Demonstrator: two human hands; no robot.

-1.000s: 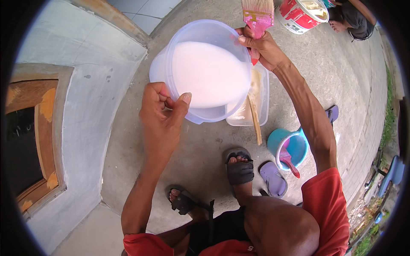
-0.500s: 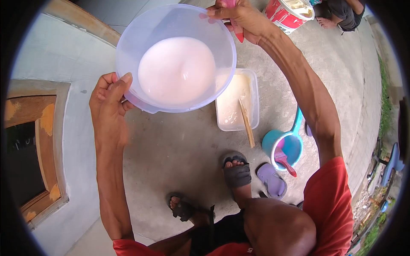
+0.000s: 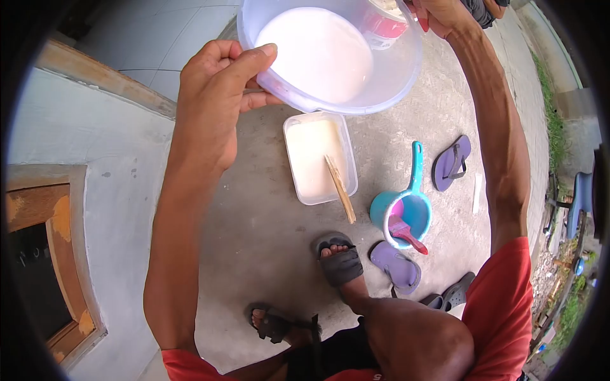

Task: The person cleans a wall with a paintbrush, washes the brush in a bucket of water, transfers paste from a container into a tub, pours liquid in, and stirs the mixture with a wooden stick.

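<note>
A translucent plastic basin [image 3: 397, 76] with pale pinkish-white liquid [image 3: 314, 54] is held up at the top of the head view. My left hand [image 3: 222, 82] pinches its left rim, thumb on top and fingers below. My right hand [image 3: 443, 16] is closed at the far right rim, partly cut off by the frame edge. A pink-red handle [image 3: 419, 16] shows in its fingers; what it belongs to is hidden. Below the basin, a clear rectangular tub [image 3: 353, 168] on the floor holds cream liquid, with a wooden stick [image 3: 341, 190] leaning in it.
A turquoise dipper [image 3: 379, 213] with a red-handled paintbrush [image 3: 406, 233] stands near my foot. Purple flip-flops [image 3: 450, 164] lie around it. A red and white bucket [image 3: 380, 28] shows through the basin. Left is a wall with a wooden-framed opening [image 3: 60, 216]. Another person [image 3: 481, 11] is at the top edge.
The basin and both hands have moved right and upward in the view. The tub and dipper appear shifted left as the view turned. The second flip-flop is now uncovered.
</note>
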